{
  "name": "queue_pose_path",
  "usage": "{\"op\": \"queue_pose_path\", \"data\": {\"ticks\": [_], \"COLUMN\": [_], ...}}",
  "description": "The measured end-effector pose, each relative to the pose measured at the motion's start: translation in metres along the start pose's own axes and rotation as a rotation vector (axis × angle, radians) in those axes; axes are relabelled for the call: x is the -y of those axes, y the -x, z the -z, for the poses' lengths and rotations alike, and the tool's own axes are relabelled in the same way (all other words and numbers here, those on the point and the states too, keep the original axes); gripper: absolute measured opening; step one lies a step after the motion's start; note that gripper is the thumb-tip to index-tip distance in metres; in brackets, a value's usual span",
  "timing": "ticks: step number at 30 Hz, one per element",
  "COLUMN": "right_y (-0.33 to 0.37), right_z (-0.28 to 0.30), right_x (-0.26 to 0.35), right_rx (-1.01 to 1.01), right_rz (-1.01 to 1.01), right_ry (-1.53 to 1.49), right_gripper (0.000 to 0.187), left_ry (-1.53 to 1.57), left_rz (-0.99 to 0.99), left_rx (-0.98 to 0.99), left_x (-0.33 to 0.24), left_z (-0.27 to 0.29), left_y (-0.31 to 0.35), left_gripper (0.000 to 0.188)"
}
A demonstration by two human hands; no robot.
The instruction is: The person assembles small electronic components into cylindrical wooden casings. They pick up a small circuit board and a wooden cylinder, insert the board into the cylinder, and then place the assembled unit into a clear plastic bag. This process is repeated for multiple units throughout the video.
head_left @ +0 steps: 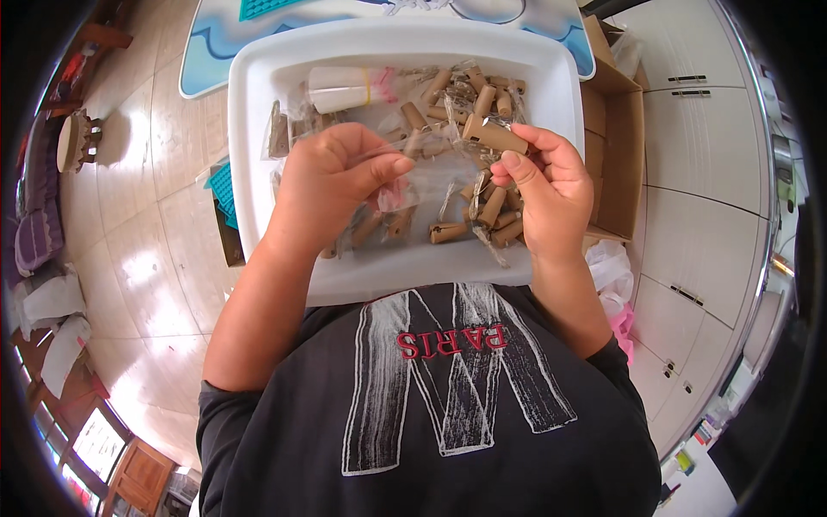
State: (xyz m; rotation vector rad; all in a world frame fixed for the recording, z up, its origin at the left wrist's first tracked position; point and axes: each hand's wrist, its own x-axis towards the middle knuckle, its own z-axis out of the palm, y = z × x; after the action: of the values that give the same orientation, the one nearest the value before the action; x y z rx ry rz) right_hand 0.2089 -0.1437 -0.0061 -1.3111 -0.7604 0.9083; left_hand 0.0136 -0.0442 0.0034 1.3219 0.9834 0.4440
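My right hand (556,177) pinches a tan cylinder (493,134) with a small dark notch near one end; fingers and thumb grip its right end. My left hand (338,175) is closed, thumb against index finger, on the edge of a clear plastic bag (401,195) that stretches toward the right hand. Whether the cylinder is partly inside the bag cannot be made out. Both hands are above a white plastic tub (244,129). In it lie several similar cylinders (494,207), some with twine cords (491,246), and a rolled white bundle (338,90) with a yellow band and pink edge.
Behind the tub is a table (211,52) with a blue and white pattern. An open cardboard box (618,146) stands at the right, before white cabinets (698,155). White and pink plastic bags (610,267) lie near my right elbow. A blue textured mat (222,191) shows at the left.
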Motion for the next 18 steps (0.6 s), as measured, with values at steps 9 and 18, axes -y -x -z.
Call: {"op": "queue_pose_path", "data": {"ticks": [9, 18], "right_y": [0.003, 0.003], "right_z": [-0.002, -0.002], "right_x": [0.000, 0.006], "right_rx": [0.041, -0.062], "right_rz": [-0.069, 0.110], "right_ry": [0.036, -0.048], "right_gripper": [0.022, 0.024], "left_ry": [-0.113, 0.076], "left_rz": [-0.106, -0.023], "left_rx": [-0.130, -0.083], "left_x": [-0.001, 0.002], "left_z": [-0.010, -0.011], "left_y": [0.006, 0.003], "left_gripper": [0.009, 0.014]}}
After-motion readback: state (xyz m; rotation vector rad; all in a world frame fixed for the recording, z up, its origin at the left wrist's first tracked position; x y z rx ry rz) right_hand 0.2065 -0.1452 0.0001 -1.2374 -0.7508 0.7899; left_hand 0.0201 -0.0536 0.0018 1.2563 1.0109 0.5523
